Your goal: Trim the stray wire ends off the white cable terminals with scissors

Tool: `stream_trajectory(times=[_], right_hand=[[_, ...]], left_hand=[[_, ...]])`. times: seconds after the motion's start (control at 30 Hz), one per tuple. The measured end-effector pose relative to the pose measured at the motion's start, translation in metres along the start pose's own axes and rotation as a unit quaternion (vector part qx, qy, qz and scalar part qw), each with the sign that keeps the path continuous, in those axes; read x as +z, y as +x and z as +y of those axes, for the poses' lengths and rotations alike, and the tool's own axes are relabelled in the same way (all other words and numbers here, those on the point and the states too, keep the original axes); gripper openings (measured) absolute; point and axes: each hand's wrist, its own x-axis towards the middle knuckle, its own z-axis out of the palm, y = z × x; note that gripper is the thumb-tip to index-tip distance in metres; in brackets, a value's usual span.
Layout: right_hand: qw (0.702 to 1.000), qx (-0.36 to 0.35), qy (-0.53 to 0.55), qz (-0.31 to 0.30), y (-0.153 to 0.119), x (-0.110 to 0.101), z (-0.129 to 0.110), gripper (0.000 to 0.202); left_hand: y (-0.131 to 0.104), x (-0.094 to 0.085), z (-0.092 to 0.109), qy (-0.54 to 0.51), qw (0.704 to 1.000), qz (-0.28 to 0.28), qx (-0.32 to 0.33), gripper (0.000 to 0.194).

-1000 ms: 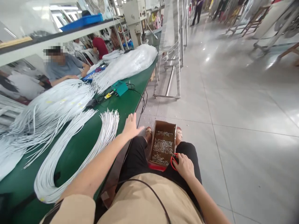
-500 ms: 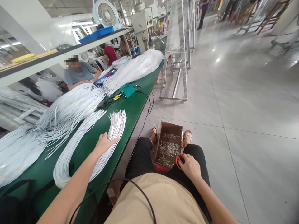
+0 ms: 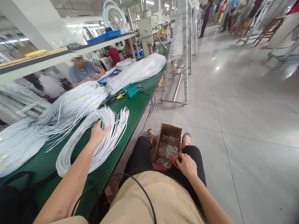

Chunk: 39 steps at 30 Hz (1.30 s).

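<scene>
A curved bundle of thin white cables (image 3: 106, 152) lies on the green table (image 3: 140, 107), its near-right ends fanned out. My left hand (image 3: 99, 132) is at the bundle's inner side, thumb stretched across some strands and fingers curled around part of it. Over my right thigh, my right hand (image 3: 188, 165) is closed on a red-handled tool (image 3: 177, 161), whose tip points toward the box. Between my feet stands an open cardboard box (image 3: 181, 135) holding many small shiny pieces (image 3: 168, 151).
Larger white cable bundles (image 3: 74, 102) lie further left on the table. Beyond are a teal device (image 3: 130, 90) with black cords, a blue tray (image 3: 106, 78) and a seated person (image 3: 85, 71). A metal rack (image 3: 175, 84) stands past the table edge.
My left hand has shifted slightly left and up, pushing strands toward the neighbouring cables, and the bundle's ends have spread apart. My right hand still holds the red-handled tool.
</scene>
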Motion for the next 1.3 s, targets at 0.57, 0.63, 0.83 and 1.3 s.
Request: stream_trajectory(times=[0.57, 0.63, 0.83, 1.3], right_hand=[[1.000, -0.010, -0.009, -0.002, -0.003, 0.002, 0.000, 0.035], [1.000, -0.011, -0.010, -0.001, -0.005, 0.001, 0.002, 0.035], [1.000, -0.018, -0.011, 0.003, 0.000, 0.003, 0.001, 0.033], [0.998, 0.025, 0.060, -0.004, -0.010, -0.005, -0.007, 0.030]], left_hand=[[-0.082, 0.045, 0.044, 0.173, 0.971, -0.099, 0.130, 0.048], [-0.084, 0.047, 0.047, 0.169, 0.972, -0.096, 0.132, 0.043], [-0.072, 0.049, 0.045, 0.142, 0.976, -0.126, 0.105, 0.043], [-0.050, 0.016, 0.069, -0.053, 0.928, -0.337, 0.146, 0.020]])
